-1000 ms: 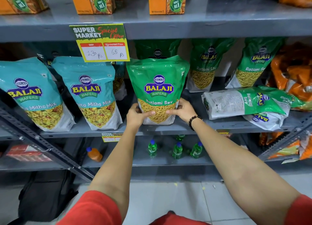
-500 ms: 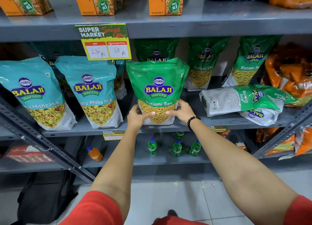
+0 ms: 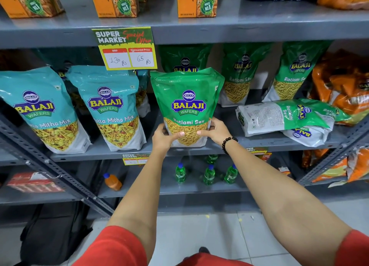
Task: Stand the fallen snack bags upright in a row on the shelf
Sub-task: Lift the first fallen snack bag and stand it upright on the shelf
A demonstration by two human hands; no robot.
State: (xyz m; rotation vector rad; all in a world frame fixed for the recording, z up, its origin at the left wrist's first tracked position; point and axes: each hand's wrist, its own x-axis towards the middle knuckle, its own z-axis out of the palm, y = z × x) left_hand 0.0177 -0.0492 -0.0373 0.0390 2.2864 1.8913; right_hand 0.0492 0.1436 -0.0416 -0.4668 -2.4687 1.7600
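A green Ratlami Sev bag (image 3: 187, 98) stands upright at the front of the grey middle shelf (image 3: 95, 152). My left hand (image 3: 163, 138) grips its lower left corner and my right hand (image 3: 216, 131) its lower right. To the right, two green-and-white bags lie fallen on the shelf: one on its side (image 3: 279, 116), another under it (image 3: 307, 135). Behind stand three more green bags, one of them (image 3: 239, 76) just right of the held bag. Two teal Mitha Mix bags (image 3: 111, 106) stand upright at the left.
A yellow price tag (image 3: 125, 48) hangs from the upper shelf, which carries orange cartons (image 3: 197, 2). Orange snack bags (image 3: 343, 86) crowd the far right. Small green bottles (image 3: 208, 174) and an orange bottle (image 3: 112, 182) stand on the lower shelf. A slanted metal brace (image 3: 60, 176) crosses the left.
Both hands stay on the base of the green bag, which stands a little straighter at the shelf front. The view has drifted slightly.
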